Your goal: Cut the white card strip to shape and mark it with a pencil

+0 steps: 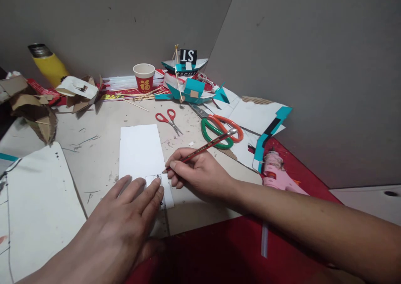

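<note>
My right hand (pixel 200 173) grips a dark red pencil (pixel 206 147), its tip down at the lower right edge of a white sheet of card (pixel 140 148). Flat across the lower part of that card lies my left hand (pixel 128 213), fingers stretched out. Under its fingertips is a clear ruler (pixel 163 219) with black marks, partly hidden by the hand. Small red-handled scissors (pixel 169 120) lie beyond the card. Large scissors (pixel 221 130) with green and orange handles rest to the right, just past the pencil's end.
Two small paper boats (pixel 191 91) stand at the back beside a paper cup (pixel 144 77) and thin wooden sticks (pixel 145 96). A yellow bottle (pixel 50 64) and cardboard pieces (pixel 34 112) are at left. A pink glue gun (pixel 278 175) lies right, near my forearm.
</note>
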{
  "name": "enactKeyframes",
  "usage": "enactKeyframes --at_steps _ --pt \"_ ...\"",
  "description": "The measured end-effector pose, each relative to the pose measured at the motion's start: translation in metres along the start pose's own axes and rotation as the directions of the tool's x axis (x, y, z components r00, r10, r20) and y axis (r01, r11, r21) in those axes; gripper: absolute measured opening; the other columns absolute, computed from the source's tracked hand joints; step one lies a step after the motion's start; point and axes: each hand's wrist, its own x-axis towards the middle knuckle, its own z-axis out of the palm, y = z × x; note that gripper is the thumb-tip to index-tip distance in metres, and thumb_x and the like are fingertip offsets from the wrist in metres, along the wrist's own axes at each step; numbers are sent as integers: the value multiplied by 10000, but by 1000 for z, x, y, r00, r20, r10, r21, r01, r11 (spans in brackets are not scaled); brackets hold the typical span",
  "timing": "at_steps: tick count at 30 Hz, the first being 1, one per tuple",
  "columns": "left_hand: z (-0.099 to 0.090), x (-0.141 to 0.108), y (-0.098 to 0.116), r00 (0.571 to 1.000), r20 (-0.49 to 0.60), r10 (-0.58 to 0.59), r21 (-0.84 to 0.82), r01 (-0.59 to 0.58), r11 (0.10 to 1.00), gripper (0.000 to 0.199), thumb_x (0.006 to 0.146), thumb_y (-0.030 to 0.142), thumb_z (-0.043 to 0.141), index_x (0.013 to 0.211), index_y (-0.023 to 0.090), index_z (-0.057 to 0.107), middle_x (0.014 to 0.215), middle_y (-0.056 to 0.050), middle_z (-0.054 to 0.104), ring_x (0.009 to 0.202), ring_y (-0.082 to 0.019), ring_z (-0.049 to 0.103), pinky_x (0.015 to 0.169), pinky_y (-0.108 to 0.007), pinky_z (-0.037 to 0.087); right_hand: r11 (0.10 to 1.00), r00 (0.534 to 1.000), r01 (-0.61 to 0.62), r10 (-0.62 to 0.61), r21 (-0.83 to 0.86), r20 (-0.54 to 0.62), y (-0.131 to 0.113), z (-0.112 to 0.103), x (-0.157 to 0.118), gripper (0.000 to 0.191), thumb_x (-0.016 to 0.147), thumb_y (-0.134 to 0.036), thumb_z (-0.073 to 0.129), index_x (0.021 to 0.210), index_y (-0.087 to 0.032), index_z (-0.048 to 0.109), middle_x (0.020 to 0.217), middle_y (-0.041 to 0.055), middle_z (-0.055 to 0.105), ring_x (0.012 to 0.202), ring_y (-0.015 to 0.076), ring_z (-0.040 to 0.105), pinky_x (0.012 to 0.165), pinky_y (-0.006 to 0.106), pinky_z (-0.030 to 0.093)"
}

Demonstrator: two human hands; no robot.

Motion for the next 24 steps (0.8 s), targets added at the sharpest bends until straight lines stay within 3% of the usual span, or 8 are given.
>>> enactKeyframes --at_steps 2,4,6,9,12,15,17,24 --pt "1 -1 1 1000 -5 -1 17 1 1000 637 745 514 709 1273 168 626 1330 -59 644 1117 -355 615 963 -557 476 992 996 87 -86 -94 14 -3 -2 -6 111 900 -240 529 910 -165 610 770 28 683 676 137 671 609 248 551" --pt "2 -2 2 1000 -17 6 43 -6 999 641 745 507 712 1283 170 620 1343 -65 629 1127 -361 616 963 -559 481 916 968 253 -241 -311 76 -7 -6 -15 160 930 -230 516 1022 -175 634 922 57 717 855 165 684 765 290 552" --pt "3 -5 2 999 -33 16 75 -13 997 654 739 490 722 1293 160 611 1362 -81 606 1141 -371 614 962 -565 485 750 904 428 -363 -505 227 -11 -8 -25 205 957 -181 479 1087 -179 637 997 62 712 931 169 655 855 302 519" --pt "1 -9 2 999 -41 21 115 -16 993 642 738 444 724 1297 150 607 1371 -102 587 1140 -374 624 955 -571 495 521 807 589 -345 -618 479 -16 -10 -36 242 961 -113 431 1101 -144 626 966 81 693 915 188 616 860 326 513" --pt "-3 -16 -1 999 -41 29 153 -23 988 652 706 390 755 1287 131 614 1350 -131 603 1108 -377 644 926 -563 518 367 763 645 -269 -670 588 -14 -9 -43 265 923 -88 444 1135 -73 603 1039 159 681 1017 244 597 942 407 499" --pt "-5 -21 -6 997 -46 58 168 -49 985 668 686 354 774 1282 97 615 1335 -161 616 1097 -387 647 908 -547 532 242 727 685 -283 -687 626 -5 -9 -47 384 876 -74 471 1246 -1 543 1222 252 628 1198 308 550 1025 459 461" --pt "-5 -24 -9 997 -46 69 143 -62 988 647 718 354 750 1291 90 605 1339 -165 615 1114 -382 638 928 -539 524 177 720 688 -284 -704 633 1 -10 -50 441 859 -68 470 1292 0 516 1301 261 589 1259 324 519 1039 460 461" --pt "-4 -32 -19 999 -42 22 105 -18 994 600 824 437 651 1329 121 579 1366 -155 594 1168 -373 609 959 -528 520 90 710 687 -293 -721 640 12 -9 -57 505 832 -72 482 1330 7 486 1374 262 537 1311 326 479 1074 469 442"
